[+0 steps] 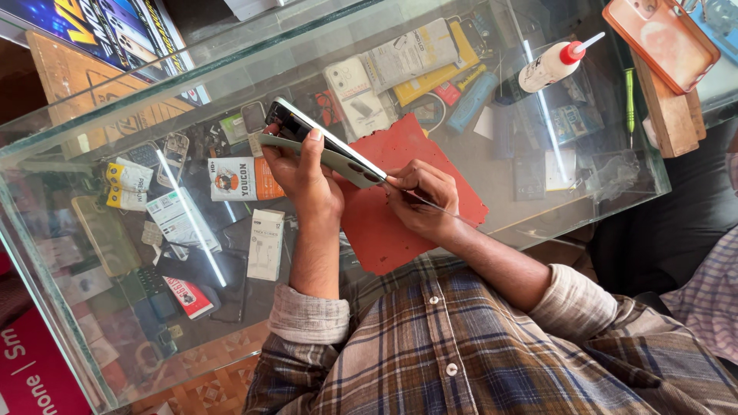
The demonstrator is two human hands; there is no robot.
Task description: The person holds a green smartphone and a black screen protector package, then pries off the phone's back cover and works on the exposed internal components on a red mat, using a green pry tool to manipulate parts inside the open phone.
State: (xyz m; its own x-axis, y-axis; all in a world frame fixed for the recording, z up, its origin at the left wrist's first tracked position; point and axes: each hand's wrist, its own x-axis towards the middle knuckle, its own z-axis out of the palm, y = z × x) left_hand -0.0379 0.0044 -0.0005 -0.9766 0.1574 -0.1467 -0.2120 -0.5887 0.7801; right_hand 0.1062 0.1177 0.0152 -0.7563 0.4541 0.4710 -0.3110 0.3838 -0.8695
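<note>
Two hands are at the middle of the frame, the left hand (304, 173) and the right hand (421, 201); one phone (327, 142) with one pale green case (319, 159); one red mat (407, 201) under them; one glue bottle (552, 68) at the upper right; one orange phone case (659, 40) on one wooden block (667, 107); one green screwdriver (629, 98).

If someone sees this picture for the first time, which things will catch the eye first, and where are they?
At the centre, the left hand holds a slim smartphone with a pale green back tilted above a red rubber mat, while the right hand puts a thin metal tool to the phone's lower end. Both are over a glass counter top, with small boxes and phone parts visible beneath it. At the upper right lies a white glue bottle with a red nozzle.
</note>
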